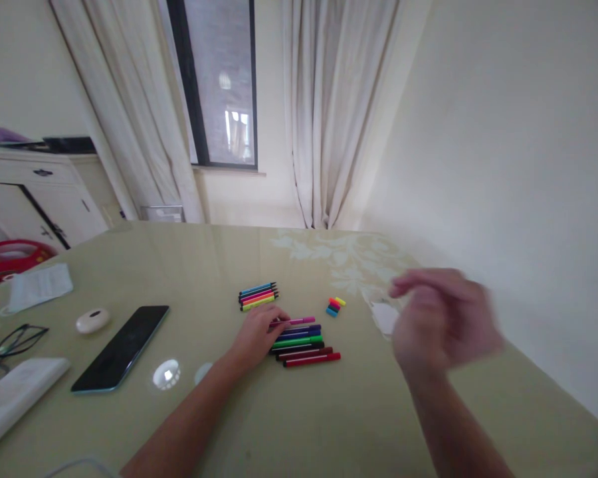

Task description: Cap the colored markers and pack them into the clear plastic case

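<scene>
My left hand (260,332) rests on the table, its fingers closed on a pink marker (301,320) lying at the top of a row. Below it in that row lie blue, green (299,342), black, dark red and red (313,360) markers. Just behind my hand is a group of markers without caps (258,296), in blue, black, pink and yellow, tips to the right. A small pile of coloured marker caps (333,306) sits right of them. My right hand (446,318) is raised at the right, fingers curled in and blurred; whatever it may hold is hidden.
On the left lie a black phone (122,348), a white oval case (92,321), a face mask (40,287), eyeglasses (17,342) and a white box-like object (22,392). A wall (528,199) borders the table's right side. Curtains (329,113) hang behind.
</scene>
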A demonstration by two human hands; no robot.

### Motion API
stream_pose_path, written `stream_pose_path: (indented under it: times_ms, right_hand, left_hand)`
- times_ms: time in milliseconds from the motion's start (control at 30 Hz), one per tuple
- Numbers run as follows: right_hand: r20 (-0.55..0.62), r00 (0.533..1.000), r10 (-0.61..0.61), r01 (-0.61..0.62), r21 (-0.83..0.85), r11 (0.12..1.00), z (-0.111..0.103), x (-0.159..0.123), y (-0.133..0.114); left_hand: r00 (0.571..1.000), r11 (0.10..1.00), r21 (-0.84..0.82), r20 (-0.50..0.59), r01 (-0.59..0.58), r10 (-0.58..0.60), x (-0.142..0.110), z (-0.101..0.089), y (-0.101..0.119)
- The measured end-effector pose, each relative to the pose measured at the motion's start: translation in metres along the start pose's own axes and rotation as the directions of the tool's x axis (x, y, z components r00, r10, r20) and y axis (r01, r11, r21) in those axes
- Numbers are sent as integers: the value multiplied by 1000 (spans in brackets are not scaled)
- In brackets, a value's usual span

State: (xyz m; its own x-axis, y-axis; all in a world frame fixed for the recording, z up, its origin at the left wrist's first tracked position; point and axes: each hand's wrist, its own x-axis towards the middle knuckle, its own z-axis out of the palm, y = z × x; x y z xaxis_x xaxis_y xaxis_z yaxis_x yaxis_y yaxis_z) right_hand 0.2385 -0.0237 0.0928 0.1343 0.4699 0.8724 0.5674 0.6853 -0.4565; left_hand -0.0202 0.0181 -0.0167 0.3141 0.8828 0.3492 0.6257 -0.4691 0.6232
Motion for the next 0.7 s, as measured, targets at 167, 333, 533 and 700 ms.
stream_pose_path:
  times_ms: [167,333,533,700]
  right_hand:
    - [139,990,32,-21,-79,997,40,-23,58]
    - [361,913,192,-174,-83,981,47,-53,87]
    - [584,773,248,-345,60,937,54,-58,66]
    - [624,746,233,-361,85,928,57,-60,61]
  left_hand:
    - [999,998,25,18,50,-51,-1,-3,4]
    - [998,998,-11,20,67,-66,-2,-5,5]
    - [998,988,-146,-48,44,-51,-3,-6,9]
    - [997,983,-185,-73,22,-36,-3,-6,12]
